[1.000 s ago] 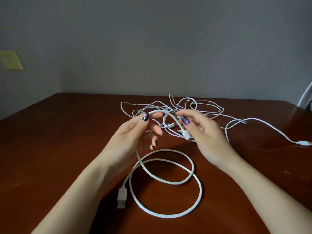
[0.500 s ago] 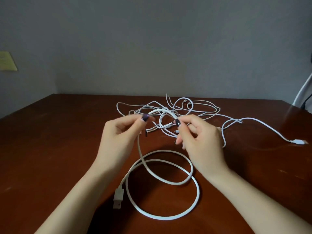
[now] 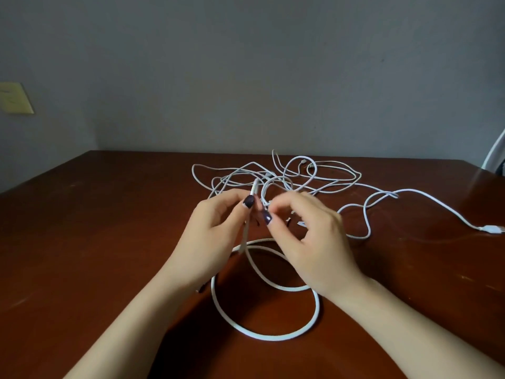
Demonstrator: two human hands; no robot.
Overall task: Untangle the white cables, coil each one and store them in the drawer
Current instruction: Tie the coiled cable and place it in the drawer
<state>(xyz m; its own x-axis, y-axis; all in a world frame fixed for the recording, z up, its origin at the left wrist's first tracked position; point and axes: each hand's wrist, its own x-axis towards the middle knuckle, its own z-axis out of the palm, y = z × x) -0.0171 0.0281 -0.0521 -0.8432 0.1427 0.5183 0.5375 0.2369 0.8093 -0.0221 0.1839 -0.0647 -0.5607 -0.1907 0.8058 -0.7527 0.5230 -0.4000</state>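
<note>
**What the tabletop holds, by count**

One tabletop [image 3: 109, 242], dark brown wood. Two grips, both bare hands: one left grip [image 3: 216, 233] and one right grip [image 3: 319, 242]. Two dark-painted nails show, one on each thumb. One thick cable [image 3: 262, 335], white, lies in two overlapping loops at the near side. One tangle of thin cables [image 3: 276, 177], also white, lies beyond it; how many separate cables make it up cannot be told. One plug [image 3: 492, 229] shows clearly, at the end of the strand running off to the right. One yellowish plate [image 3: 15, 98] on the left wall. One white curved bar [image 3: 494, 151] at the right edge
</note>
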